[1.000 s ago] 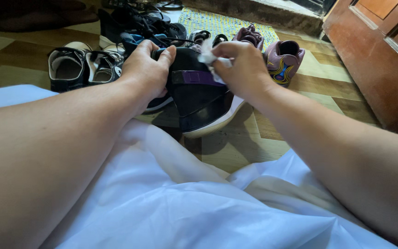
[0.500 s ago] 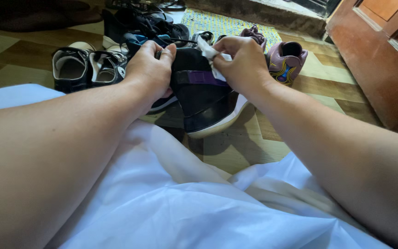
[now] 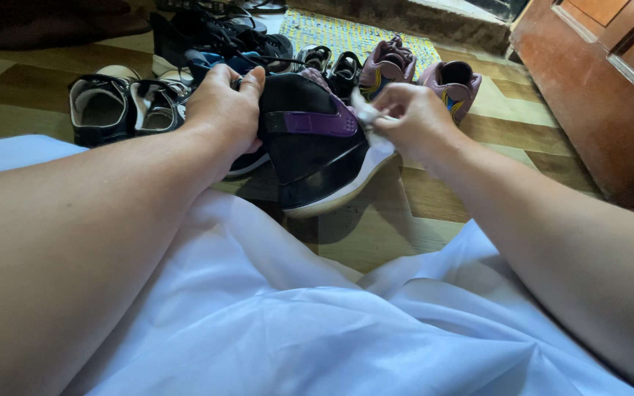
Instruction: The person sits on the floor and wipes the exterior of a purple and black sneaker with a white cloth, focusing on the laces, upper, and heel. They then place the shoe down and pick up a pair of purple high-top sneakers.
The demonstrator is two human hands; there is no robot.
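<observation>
From the head camera, a black shoe is held up above the wooden floor. It has a purple band across its side and a thick white sole along the bottom edge. It looks big and a bit shiny.

The left hand is closed around the top of the shoe, with the fingers curled over its upper edge. The shoe hangs down and to the right from this grip. The right hand is closed on a small white cloth and presses it on the right side of the shoe, just above the sole.

The shoe is tilted. Its long side runs from the upper left, near the left hand, down to the lower right, and the sole faces down toward the person's white skirt.

Behind the shoe, more shoes lie on the floor: a dark pair to the left and a purple pair farther back.
</observation>
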